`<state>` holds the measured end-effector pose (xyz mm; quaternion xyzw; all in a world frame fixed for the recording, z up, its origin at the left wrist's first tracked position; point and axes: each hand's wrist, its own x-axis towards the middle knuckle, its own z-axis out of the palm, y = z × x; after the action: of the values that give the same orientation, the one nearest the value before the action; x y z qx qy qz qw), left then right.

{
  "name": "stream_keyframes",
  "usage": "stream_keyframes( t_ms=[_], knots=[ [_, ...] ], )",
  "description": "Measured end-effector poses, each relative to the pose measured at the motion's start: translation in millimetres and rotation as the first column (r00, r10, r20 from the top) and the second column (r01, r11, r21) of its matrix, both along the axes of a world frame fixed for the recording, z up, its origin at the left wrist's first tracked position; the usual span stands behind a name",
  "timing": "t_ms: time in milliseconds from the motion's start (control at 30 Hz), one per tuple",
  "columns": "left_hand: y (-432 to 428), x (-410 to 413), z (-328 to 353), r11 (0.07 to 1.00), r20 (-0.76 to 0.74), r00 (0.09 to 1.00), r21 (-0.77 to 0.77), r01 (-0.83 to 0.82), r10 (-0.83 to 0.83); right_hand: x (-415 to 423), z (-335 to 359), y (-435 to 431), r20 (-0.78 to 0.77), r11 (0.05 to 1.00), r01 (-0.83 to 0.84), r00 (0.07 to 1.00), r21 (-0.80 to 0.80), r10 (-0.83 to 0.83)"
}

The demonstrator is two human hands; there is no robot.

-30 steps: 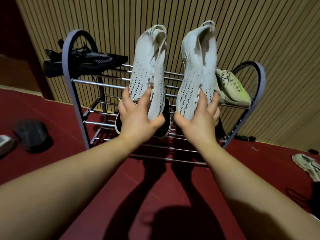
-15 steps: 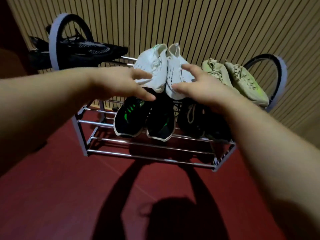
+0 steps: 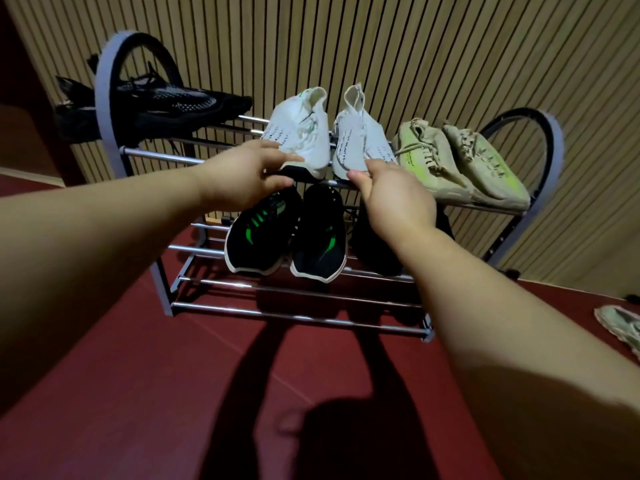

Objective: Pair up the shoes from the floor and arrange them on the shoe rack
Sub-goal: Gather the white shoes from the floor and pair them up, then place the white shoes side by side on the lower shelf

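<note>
A pair of white knit shoes stands side by side in the middle of the shoe rack's (image 3: 298, 315) top shelf, toes toward me. My left hand (image 3: 242, 176) pinches the toe of the left white shoe (image 3: 301, 133), fingers on top and thumb under its dark sole. The toe of the right white shoe (image 3: 362, 140) is held by the fingertips and thumb of my right hand (image 3: 396, 199). Both shoes rest on the shelf bars.
A black pair (image 3: 173, 102) sits at the top shelf's left end, a beige and yellow-green pair (image 3: 460, 164) at its right. Black shoes with green stripes (image 3: 284, 233) and another dark shoe (image 3: 374, 252) fill the lower shelf. A beige shoe (image 3: 620, 327) lies on the red floor at right.
The white shoes went from held up sole-first in the air to resting on the top shelf, now slightly apart. My hands have slid back to their toes.
</note>
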<state>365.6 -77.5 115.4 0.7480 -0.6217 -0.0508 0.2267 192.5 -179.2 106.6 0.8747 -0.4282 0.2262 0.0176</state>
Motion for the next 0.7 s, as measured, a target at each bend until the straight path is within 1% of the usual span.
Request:
stream_keyframes(
  t_ms=[100,167,233,300,400,467,533,567,633,700],
  knots=[
    [0,-4,-3,1.0,-0.062,0.998,-0.011,0.003,-0.003,0,-6,-4,0.0,0.999,-0.015,1.0,-0.041,0.015],
    [2,-7,-9,1.0,-0.108,0.994,-0.02,-0.015,0.012,1,-9,-3,0.028,1.0,-0.016,0.999,-0.013,0.016],
    [2,-12,-15,0.997,-0.151,0.987,-0.045,-0.069,0.061,-1,-12,0,0.062,0.999,-0.031,0.998,0.03,0.029],
    [5,-20,-25,0.983,-0.205,0.969,-0.088,-0.159,0.138,-9,-21,5,0.077,0.998,-0.057,0.996,0.037,0.054],
    [20,-45,-60,0.93,-0.221,0.932,-0.169,-0.326,0.287,-35,-49,16,0.048,0.996,-0.08,0.995,-0.041,0.082],
    [32,-69,-92,0.917,-0.214,0.921,-0.164,-0.363,0.326,-60,-73,21,0.055,0.985,-0.102,0.992,-0.139,0.11],
    [44,-94,-125,0.939,-0.184,0.937,-0.12,-0.321,0.297,-88,-97,23,0.022,0.973,-0.11,0.993,-0.205,0.117],
    [49,-107,-140,0.955,-0.16,0.952,-0.102,-0.278,0.26,-104,-109,25,-0.019,0.97,-0.112,0.994,-0.214,0.111],
    [59,-133,-169,0.986,-0.122,0.981,-0.05,-0.159,0.152,-141,-135,29,-0.126,0.979,-0.104,0.989,-0.173,0.083],
    [68,-158,-198,0.998,-0.082,0.996,0.058,-0.019,0.023,-178,-158,32,-0.218,0.996,-0.05,0.975,-0.079,0.032]
  ],
)
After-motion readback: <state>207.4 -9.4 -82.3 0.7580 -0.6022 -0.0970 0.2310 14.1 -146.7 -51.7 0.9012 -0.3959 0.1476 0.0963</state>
